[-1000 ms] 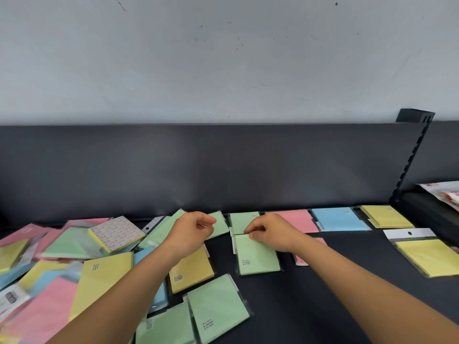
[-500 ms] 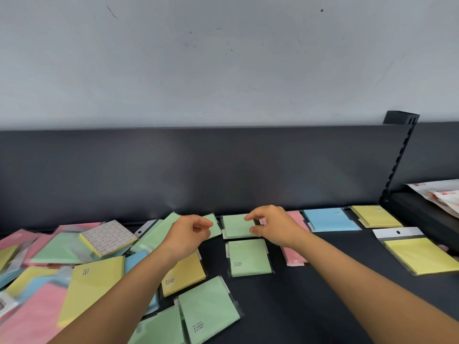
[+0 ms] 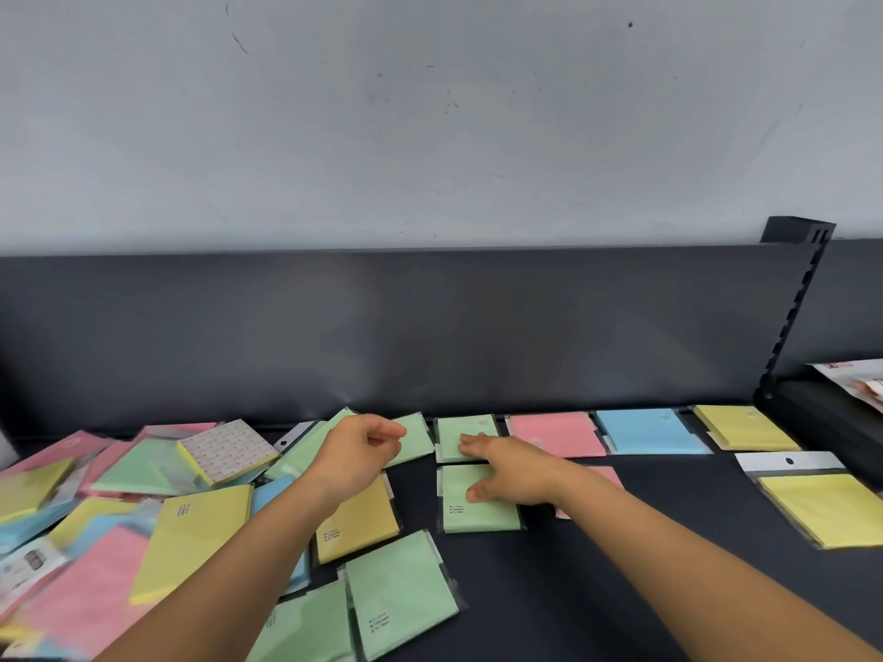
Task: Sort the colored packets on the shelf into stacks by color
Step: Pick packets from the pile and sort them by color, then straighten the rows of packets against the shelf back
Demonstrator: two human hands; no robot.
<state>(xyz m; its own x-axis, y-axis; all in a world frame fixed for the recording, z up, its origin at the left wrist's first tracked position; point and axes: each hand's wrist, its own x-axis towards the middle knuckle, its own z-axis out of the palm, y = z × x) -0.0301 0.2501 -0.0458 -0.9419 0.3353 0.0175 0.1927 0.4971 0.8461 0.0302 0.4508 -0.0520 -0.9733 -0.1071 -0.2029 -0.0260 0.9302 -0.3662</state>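
My right hand (image 3: 506,470) lies flat and open across two green packets (image 3: 478,513) — left hand (image 3: 356,453) curled, its grip hidden from me.

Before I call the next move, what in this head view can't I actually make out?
- Print on the green packet: too small to read.
- Pink packet behind the right hand: mostly covered by hand and forearm.
- Mixed pile at left: blurred, cut by the frame edge.
- Left hand: curled; whether it grips the green packet behind it is unclear.
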